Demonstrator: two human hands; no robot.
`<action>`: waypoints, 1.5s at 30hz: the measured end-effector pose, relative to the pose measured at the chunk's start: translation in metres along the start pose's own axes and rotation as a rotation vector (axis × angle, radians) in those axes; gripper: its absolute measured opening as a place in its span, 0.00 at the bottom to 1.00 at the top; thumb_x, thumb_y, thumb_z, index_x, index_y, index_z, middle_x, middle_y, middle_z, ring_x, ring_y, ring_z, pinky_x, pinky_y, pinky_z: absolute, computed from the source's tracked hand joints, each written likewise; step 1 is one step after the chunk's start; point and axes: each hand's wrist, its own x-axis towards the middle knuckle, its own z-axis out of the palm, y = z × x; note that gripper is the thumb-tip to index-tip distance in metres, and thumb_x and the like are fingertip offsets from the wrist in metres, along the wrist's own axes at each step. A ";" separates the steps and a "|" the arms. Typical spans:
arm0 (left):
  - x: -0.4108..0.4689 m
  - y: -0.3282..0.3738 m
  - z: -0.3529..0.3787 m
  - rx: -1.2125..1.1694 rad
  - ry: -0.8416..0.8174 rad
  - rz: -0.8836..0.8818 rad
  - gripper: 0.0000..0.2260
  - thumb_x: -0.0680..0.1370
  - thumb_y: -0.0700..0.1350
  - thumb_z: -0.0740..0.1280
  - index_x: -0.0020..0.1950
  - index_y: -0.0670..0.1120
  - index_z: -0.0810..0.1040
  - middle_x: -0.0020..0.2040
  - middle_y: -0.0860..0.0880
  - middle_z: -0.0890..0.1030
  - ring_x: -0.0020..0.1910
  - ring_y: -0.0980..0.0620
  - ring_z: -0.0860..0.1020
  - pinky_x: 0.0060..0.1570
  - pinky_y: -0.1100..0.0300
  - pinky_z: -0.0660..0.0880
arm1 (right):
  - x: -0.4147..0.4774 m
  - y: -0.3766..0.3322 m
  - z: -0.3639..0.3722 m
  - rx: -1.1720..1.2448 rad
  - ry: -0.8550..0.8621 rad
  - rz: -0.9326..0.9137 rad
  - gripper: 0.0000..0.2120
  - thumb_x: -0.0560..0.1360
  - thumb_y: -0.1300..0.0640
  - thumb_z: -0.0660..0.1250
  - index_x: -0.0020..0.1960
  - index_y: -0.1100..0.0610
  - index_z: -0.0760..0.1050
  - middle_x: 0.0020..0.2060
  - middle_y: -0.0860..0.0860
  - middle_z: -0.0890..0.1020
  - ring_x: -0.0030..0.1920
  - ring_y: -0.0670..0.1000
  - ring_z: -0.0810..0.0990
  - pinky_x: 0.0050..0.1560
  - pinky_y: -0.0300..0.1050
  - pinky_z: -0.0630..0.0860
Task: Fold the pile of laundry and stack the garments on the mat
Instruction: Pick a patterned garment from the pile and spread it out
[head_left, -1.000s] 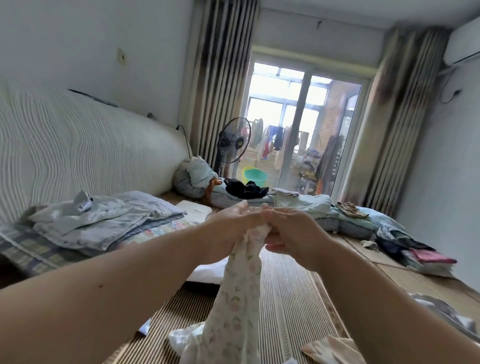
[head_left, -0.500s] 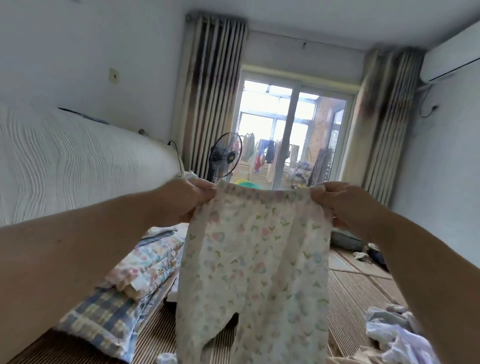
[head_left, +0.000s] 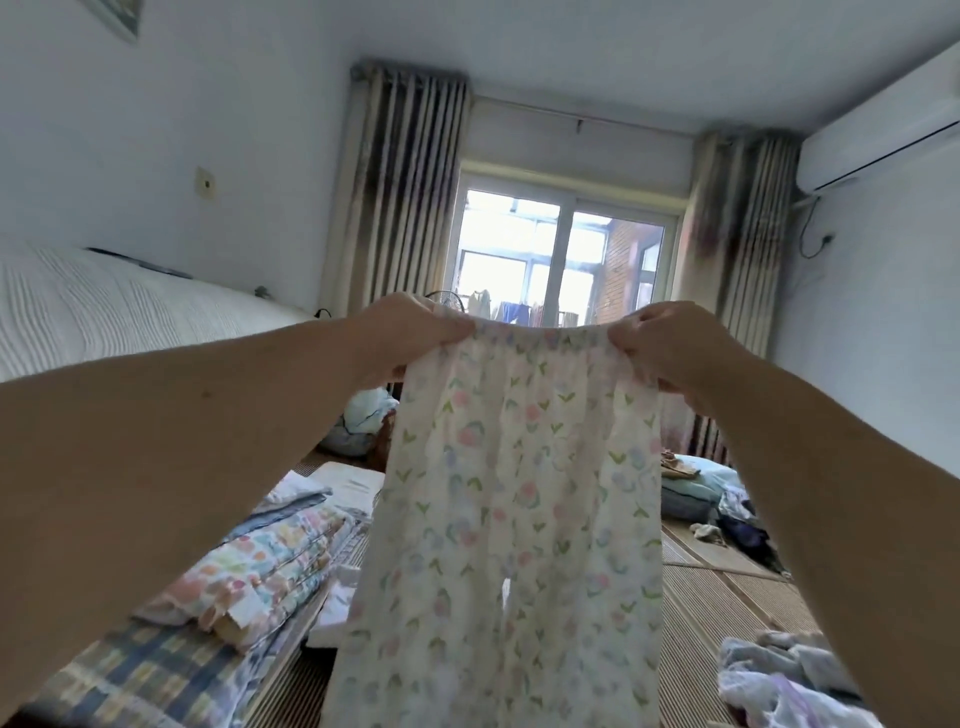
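Two forearms run up from the lower corners. I read the left hand (head_left: 410, 338) and right hand (head_left: 670, 348) as level, equally far out, each pinching one end of the waistband at mid-frame. The white cotton trousers printed with pink and blue flowers (head_left: 519, 519) hang flat between them, long axis vertical, with the legs running off the bottom edge. The brown ribbed woven mat (head_left: 727, 597) lies below and beyond. I'd next bring the hands together, leg onto leg.

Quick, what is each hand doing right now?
Left hand: pinching the flowery pants at the waistband.
Right hand: pinching the waistband's other end.
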 end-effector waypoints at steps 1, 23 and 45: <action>0.004 0.006 0.005 0.061 0.065 -0.018 0.09 0.74 0.46 0.72 0.45 0.40 0.79 0.38 0.46 0.81 0.31 0.52 0.80 0.31 0.61 0.77 | 0.002 -0.002 0.005 -0.096 0.040 -0.010 0.07 0.74 0.60 0.66 0.43 0.64 0.78 0.37 0.56 0.81 0.37 0.53 0.79 0.39 0.45 0.79; 0.003 0.059 0.041 0.211 -0.114 0.105 0.18 0.76 0.56 0.68 0.58 0.44 0.78 0.50 0.49 0.79 0.49 0.50 0.77 0.49 0.56 0.76 | -0.001 -0.034 0.012 0.241 -0.146 -0.097 0.08 0.72 0.66 0.66 0.49 0.68 0.78 0.42 0.60 0.79 0.42 0.57 0.78 0.54 0.61 0.78; 0.035 -0.010 0.096 0.328 -0.154 -0.153 0.19 0.77 0.43 0.70 0.66 0.42 0.73 0.58 0.45 0.80 0.47 0.50 0.83 0.40 0.60 0.79 | 0.019 0.054 0.002 0.031 -0.196 0.039 0.01 0.76 0.56 0.68 0.47 0.53 0.77 0.46 0.55 0.84 0.46 0.52 0.85 0.52 0.50 0.81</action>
